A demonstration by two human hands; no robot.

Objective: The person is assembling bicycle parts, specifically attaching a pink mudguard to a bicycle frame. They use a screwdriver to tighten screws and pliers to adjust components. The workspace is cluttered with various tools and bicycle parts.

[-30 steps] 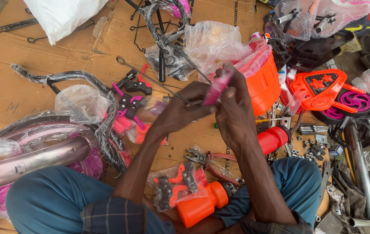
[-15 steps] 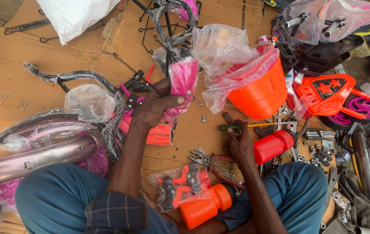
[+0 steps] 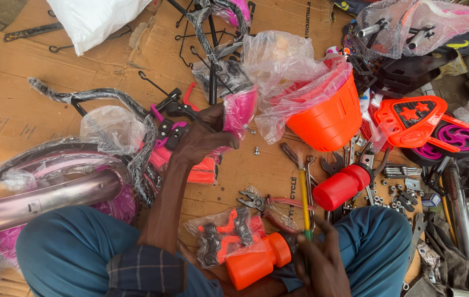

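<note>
Item: pink plastic-wrapped part (image 3: 238,110), clamped in my left hand (image 3: 204,137) grip, above cardboard (image 3: 36,82). Item: yellow-handled screwdriver (image 3: 304,195), shaft pointing away, clamped in my right hand (image 3: 319,264) grip.

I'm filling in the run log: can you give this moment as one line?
left hand: grips pink wrapped part | right hand: holds yellow-handled screwdriver | nearby: pliers, orange basket

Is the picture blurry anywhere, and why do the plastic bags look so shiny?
Head view: sharp and evenly daylit, with soft shadows; white glare spots glint on the crinkled clear plastic bag over the orange plastic basket; the shiny purple metal tube shows a pale sheen.
</note>
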